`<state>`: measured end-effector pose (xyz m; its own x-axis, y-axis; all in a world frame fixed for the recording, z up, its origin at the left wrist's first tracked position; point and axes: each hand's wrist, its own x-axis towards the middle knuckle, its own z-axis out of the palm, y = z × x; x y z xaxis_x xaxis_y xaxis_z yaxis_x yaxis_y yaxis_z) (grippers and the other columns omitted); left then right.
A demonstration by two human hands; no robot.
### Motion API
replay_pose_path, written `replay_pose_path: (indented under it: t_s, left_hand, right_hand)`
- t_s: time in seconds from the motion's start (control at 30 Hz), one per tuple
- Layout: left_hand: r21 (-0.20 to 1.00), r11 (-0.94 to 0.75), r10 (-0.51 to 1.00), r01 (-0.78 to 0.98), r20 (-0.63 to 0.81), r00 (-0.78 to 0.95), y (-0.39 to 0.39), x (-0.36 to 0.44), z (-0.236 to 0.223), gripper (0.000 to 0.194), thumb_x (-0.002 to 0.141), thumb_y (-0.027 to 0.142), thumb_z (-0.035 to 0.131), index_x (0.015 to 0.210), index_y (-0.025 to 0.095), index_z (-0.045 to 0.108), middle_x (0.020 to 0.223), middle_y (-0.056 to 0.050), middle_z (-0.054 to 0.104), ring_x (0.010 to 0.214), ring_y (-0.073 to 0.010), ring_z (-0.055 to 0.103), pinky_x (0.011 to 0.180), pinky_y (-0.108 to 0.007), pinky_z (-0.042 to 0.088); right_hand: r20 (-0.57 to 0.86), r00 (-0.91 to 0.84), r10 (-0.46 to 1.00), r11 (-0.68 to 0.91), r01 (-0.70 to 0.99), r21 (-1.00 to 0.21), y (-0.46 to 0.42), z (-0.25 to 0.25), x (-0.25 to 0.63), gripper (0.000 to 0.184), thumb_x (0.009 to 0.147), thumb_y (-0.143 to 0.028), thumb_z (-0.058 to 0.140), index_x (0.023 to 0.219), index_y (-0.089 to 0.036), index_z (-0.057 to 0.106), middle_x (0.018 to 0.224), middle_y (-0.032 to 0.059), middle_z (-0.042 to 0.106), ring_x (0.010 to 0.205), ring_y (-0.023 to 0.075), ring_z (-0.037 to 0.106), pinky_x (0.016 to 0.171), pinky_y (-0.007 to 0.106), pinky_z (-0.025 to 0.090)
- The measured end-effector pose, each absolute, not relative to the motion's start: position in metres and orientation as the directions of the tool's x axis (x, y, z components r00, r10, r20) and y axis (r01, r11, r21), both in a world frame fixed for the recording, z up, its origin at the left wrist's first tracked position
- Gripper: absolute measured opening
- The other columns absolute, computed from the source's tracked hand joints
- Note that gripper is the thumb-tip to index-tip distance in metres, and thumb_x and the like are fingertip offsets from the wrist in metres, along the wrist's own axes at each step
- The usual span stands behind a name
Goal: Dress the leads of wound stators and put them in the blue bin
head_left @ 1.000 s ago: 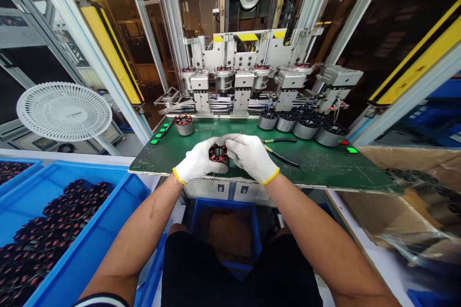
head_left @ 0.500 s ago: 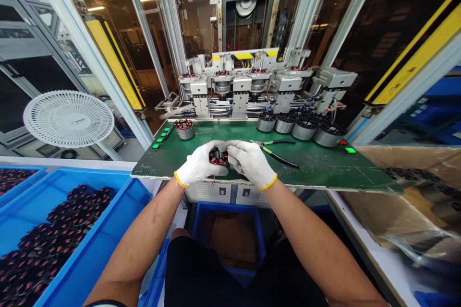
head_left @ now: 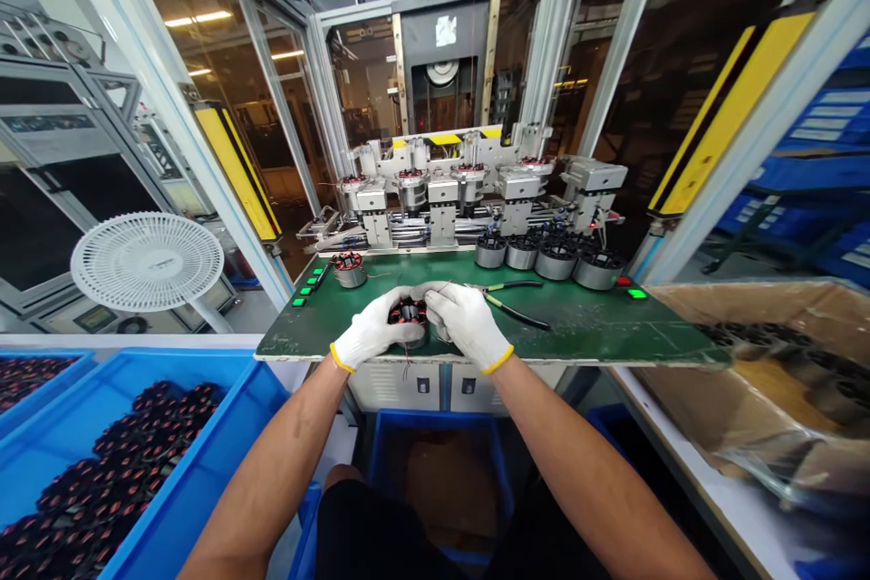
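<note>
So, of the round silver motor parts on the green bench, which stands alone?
The silver cylinder with red coils on top, beside the green buttons; the four black-topped silver cylinders stand together on the right.

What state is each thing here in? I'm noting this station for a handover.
Left hand: gloved, holding the stator.
Right hand: gloved, holding the stator.
Wound stator: between both hands, wires hanging.
Second stator: upright on the green bench.
Pliers: lying down, handles spread.
Green button: lit.
Cardboard box: open.
</note>
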<state>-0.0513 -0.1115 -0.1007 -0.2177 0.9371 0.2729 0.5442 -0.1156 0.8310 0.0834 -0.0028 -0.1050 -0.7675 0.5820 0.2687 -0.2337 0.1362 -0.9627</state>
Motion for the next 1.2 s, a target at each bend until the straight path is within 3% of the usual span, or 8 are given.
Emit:
replay_pose_path:
  t_s: [0.2,0.3,0.47,0.63,0.77,0.93,1.07,1.2]
  left_hand:
    - [0.829,-0.102,0.931,0.551,0.274,-0.240,-0.111,-0.050,-0.102,0.053,0.068,0.025,0.068,0.119,0.017,0.055,0.111,-0.003,0.063,0.103,-0.0211,0.057,0.097,-0.036,0.043]
    - [0.834,-0.075,0.920,0.547,0.269,-0.284,-0.111,-0.047,-0.102,0.053,0.067,0.023,0.066,0.119,0.018,0.056,0.111,-0.003,0.064,0.104,-0.0215,0.058,0.097,-0.037,0.043]
    - [0.866,-0.042,0.902,0.498,0.248,-0.354,-0.109,-0.042,-0.105,0.050,0.065,0.019,0.065,0.115,0.020,0.059,0.109,-0.002,0.066,0.101,-0.0208,0.059,0.095,-0.036,0.046]
    - [0.864,-0.184,0.854,0.469,0.377,-0.358,-0.114,-0.034,-0.107,0.021,0.069,0.018,0.063,0.089,0.016,0.067,0.124,-0.007,0.058,0.108,-0.0218,0.058,0.095,-0.035,0.047]
    - [0.564,-0.226,0.861,0.794,0.497,-0.108,-0.124,-0.031,-0.101,0.017,0.082,0.017,0.055,0.085,0.021,0.071,0.125,-0.004,0.059,0.121,-0.0210,0.051,0.103,-0.035,0.043]
    - [0.090,-0.182,0.882,0.979,0.456,0.122,-0.125,-0.035,-0.101,0.030,0.089,0.016,0.045,0.110,0.024,0.066,0.124,-0.004,0.062,0.129,-0.0256,0.043,0.103,-0.043,0.043]
    - [0.000,-0.147,0.875,0.989,0.466,0.130,-0.123,-0.035,-0.107,0.033,0.087,0.013,0.045,0.112,0.022,0.065,0.127,-0.006,0.061,0.129,-0.0265,0.044,0.100,-0.043,0.045]
    - [-0.025,-0.066,0.859,0.998,0.507,0.069,-0.121,-0.033,-0.111,0.027,0.087,0.019,0.049,0.105,0.022,0.068,0.118,-0.008,0.064,0.121,-0.0260,0.051,0.092,-0.039,0.050]
  right_hand:
    - [0.232,-0.792,0.565,0.138,-0.186,-0.973,0.001,-0.106,0.078,0.028,0.084,-0.034,0.047,0.096,-0.015,0.064,0.048,-0.0079,0.039,0.035,0.0080,0.032,0.033,0.020,0.026]
    - [0.276,-0.762,0.587,0.329,-0.087,-0.940,0.001,-0.101,0.087,0.031,0.087,-0.035,0.044,0.104,-0.016,0.062,0.058,-0.0035,0.053,0.042,0.0104,0.043,0.040,0.022,0.035]
    - [0.352,-0.737,0.577,0.798,0.415,-0.438,-0.018,-0.095,0.123,0.032,0.088,-0.043,0.053,0.110,-0.022,0.064,0.090,0.0060,0.069,0.083,0.0216,0.063,0.065,0.028,0.042]
    - [0.247,-0.906,0.343,0.913,0.260,-0.314,-0.033,-0.103,0.135,0.028,0.095,-0.027,0.042,0.099,-0.022,0.069,0.086,0.0041,0.071,0.079,0.0176,0.064,0.064,0.026,0.037]
    - [0.292,-0.898,0.330,0.894,0.199,-0.401,-0.027,-0.105,0.136,0.028,0.096,-0.025,0.041,0.095,-0.019,0.069,0.088,0.0037,0.071,0.078,0.0155,0.063,0.064,0.025,0.036]
    - [0.316,-0.884,0.345,0.921,0.255,-0.293,-0.040,-0.103,0.134,0.028,0.096,-0.025,0.040,0.091,-0.018,0.067,0.084,0.0052,0.070,0.077,0.0171,0.064,0.064,0.026,0.037]
    - [0.321,-0.887,0.332,0.943,0.309,-0.122,-0.049,-0.080,0.138,0.029,0.096,-0.031,0.040,0.095,-0.019,0.066,0.080,0.0061,0.069,0.070,0.0207,0.064,0.063,0.029,0.040]
    - [0.530,-0.839,0.124,0.990,0.069,-0.121,-0.030,-0.063,0.138,0.040,0.098,-0.027,0.032,0.134,-0.021,0.048,0.124,0.0078,0.060,0.104,0.0197,0.059,0.086,0.030,0.045]
